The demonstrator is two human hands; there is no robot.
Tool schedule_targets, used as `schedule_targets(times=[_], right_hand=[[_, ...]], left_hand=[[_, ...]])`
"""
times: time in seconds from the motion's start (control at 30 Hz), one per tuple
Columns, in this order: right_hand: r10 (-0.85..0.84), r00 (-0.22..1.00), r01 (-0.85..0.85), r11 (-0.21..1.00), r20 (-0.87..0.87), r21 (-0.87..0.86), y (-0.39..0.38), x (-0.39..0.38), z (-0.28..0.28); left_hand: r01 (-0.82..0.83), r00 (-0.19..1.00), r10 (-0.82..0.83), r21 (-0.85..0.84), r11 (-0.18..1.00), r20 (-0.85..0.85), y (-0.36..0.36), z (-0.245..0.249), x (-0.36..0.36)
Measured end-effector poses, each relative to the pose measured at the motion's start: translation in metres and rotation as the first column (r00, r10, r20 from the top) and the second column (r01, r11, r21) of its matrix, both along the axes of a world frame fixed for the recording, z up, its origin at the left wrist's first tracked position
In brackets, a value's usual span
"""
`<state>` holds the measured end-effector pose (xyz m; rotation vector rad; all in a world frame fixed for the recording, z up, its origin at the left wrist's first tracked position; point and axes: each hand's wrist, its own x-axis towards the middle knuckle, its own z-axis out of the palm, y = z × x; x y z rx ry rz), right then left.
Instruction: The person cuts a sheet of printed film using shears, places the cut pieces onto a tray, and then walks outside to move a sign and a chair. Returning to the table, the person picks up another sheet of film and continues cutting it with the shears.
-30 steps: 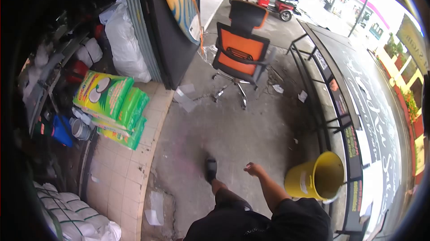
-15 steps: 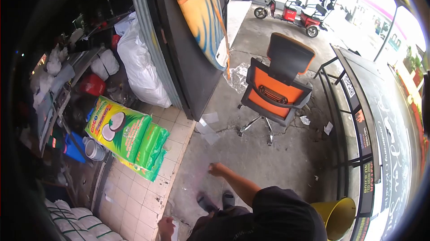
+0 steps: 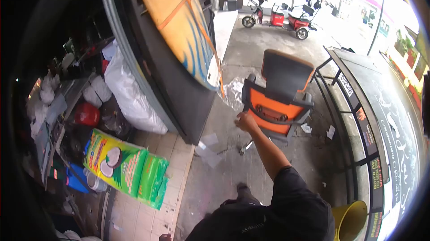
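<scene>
Orange office chair [image 3: 277, 102] with the black headrest is sitting out on the concrete floor [image 3: 224, 182], back turned to the camera, wheels down and a bit off square. It's parked between the dark pillar [image 3: 179, 102] on one side and the black sign frame [image 3: 385, 120] on the other

Big stuff first: a yellow-orange board [image 3: 179, 26] is strapped up against that pillar, leaning over the walkway. Behind it in the shop there's a fat white sack [image 3: 130, 97], and lower down a stack of green coconut bags [image 3: 125, 165] lying on the tiles. A yellow bucket [image 3: 351, 221] is down by the person's side, well apart from the chair

Right hand [image 3: 246, 121] is stretched out at full arm, just beside the near edge of the backrest. Fingers [image 3: 241, 118] look loosely spread and they've got nothing in them. Can't tell if they're actually touching the frame or just short of it. Left hand isn't in shot

So I'd call this the reach, no grip yet. To get hold of it the fingers need to close around the backrest edge or the armrest right there, and since it's on castors, a firm grip before any pull. A few paper scraps [image 3: 208, 153] and some crinkled clear plastic [image 3: 233, 91] lie on the floor around the base, so the wheels could snag on those
</scene>
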<state>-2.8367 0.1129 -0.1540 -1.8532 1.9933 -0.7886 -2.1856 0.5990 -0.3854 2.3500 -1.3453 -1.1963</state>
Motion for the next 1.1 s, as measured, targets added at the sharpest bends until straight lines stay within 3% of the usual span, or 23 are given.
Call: schedule_targets(times=[0.03, 0.07, 0.1, 0.17, 0.23, 0.3, 0.4, 0.63, 0.83, 0.97, 1.1], right_hand=[[-0.063, 0.998, 0.059, 0.984, -0.017, -0.166, -0.018, -0.011, 0.025], [-0.130, 0.991, 0.130, 0.979, 0.012, -0.158, -0.041, -0.021, 0.044], [-0.133, 0.991, 0.133, 0.979, 0.013, -0.156, -0.058, -0.031, 0.058], [-0.097, 0.991, 0.068, 0.962, -0.096, -0.265, -0.089, -0.045, 0.084], [-0.091, 0.991, 0.068, 0.973, -0.094, -0.222, -0.118, -0.058, 0.093], [-0.100, 0.970, 0.073, 0.989, -0.223, -0.126, -0.150, -0.071, 0.080], [-0.164, 0.917, 0.156, 0.986, -0.364, -0.050, -0.157, -0.088, 0.059], [-0.300, 0.888, 0.357, 0.928, -0.349, 0.110, -0.165, -0.107, 0.039], [-0.230, 0.899, 0.322, 0.924, -0.373, 0.206, -0.144, -0.113, 0.045], [-0.131, 0.899, 0.251, 0.936, -0.417, 0.247, -0.088, -0.118, 0.049], [-0.111, 0.894, 0.233, 0.942, -0.435, 0.240, -0.023, -0.135, 0.012]], left_hand=[[-0.023, 1.000, 0.023, -0.088, 0.996, -0.006, -0.020, -0.017, 0.005], [-0.127, 0.992, 0.119, -0.229, 0.965, -0.048, -0.040, -0.059, 0.006], [-0.215, 0.976, 0.191, -0.367, 0.905, -0.100, -0.065, -0.069, -0.010], [-0.125, 0.986, 0.075, -0.355, 0.926, -0.151, -0.100, -0.071, -0.056], [0.131, 0.954, -0.256, -0.551, 0.824, -0.157, -0.122, -0.057, -0.097], [0.176, 0.966, -0.217, -0.257, 0.950, -0.141, -0.149, 0.059, -0.192], [0.207, 0.959, -0.228, -0.131, 0.970, -0.169, -0.168, 0.094, -0.252], [0.231, 0.955, -0.232, -0.028, 0.972, -0.184, -0.177, 0.100, -0.285], [0.247, 0.951, -0.243, -0.005, 0.969, -0.192, -0.162, 0.086, -0.267], [0.266, 0.943, -0.264, -0.017, 0.964, -0.201, -0.128, 0.062, -0.236], [0.313, 0.930, -0.318, -0.060, 0.948, -0.184, -0.089, 0.024, -0.175]])
